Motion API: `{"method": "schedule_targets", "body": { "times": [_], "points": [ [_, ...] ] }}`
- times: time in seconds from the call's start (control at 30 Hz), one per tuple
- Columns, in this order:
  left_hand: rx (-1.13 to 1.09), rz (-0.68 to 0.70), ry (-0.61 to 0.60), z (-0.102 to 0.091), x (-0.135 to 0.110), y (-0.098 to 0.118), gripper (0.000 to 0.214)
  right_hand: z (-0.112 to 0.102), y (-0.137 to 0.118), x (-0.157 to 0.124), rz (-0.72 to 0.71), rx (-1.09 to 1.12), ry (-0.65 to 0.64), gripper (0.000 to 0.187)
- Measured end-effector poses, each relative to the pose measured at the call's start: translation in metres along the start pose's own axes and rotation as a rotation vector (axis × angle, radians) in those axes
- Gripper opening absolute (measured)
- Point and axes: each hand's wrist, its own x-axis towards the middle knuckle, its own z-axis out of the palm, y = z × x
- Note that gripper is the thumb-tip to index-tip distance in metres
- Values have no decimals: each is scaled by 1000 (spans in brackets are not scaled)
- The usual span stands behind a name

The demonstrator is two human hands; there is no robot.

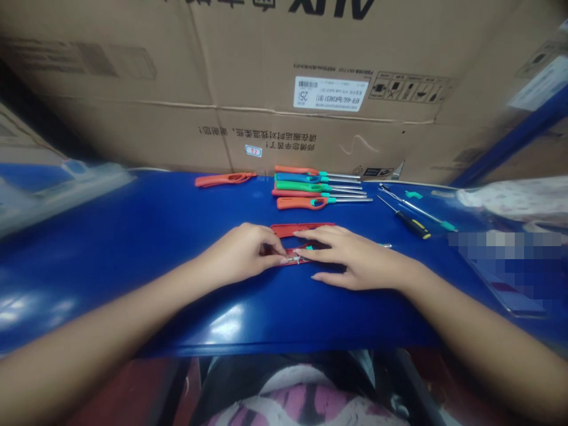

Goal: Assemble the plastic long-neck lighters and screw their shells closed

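An opened red gas lighter (290,260) lies on the blue table, with small metal and teal parts showing inside its lower shell half. At this half's left end, my left hand (244,251) pinches thumb and forefinger on the lighter; exactly which part is between them cannot be made out. My right hand (355,255) lies over the right portion, fingers spread, fingertips touching the shell and inner parts. A metal tip (387,245) shows past the right hand. Just above, the other red shell half (284,230) lies partly under the right fingers.
Several assembled lighters (297,203) lie side by side behind my hands. An orange handle shell (224,179) is to their left. Rightward are a screwdriver (412,225), a loose metal rod (417,208) and a teal piece (413,194). A large cardboard box (248,83) backs the table.
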Motion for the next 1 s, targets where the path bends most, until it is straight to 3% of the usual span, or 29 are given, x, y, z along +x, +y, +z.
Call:
{"method": "schedule_targets", "body": {
  "times": [0.13, 0.3, 0.47, 0.67, 0.77, 0.87, 1.0],
  "points": [
    [-4, 41, 16, 1, 1, -3, 13, -1, -2, -2, 33, 28, -66, 52],
    [14, 101, 28, 0, 0, -5, 13, 2, 0, -2, 16, 29, -41, 52],
    [21, 123, 30, -3, 0, -5, 14, -5, 7, -3, 66, 128, 99, 27],
    [163, 132, 122, -4, -3, -1, 16, -16, 8, -6, 117, 191, 77, 13],
    [242, 243, 173, 1, -5, 2, 18, -15, 7, -5, 129, 162, 58, 10],
    [281, 409, 117, 9, -6, 2, 24, -12, 9, -4, 145, 157, 43, 8],
    [303, 454, 51, 18, -4, 0, 34, -8, 10, -3, 163, 149, 34, 8]
  ]
}}
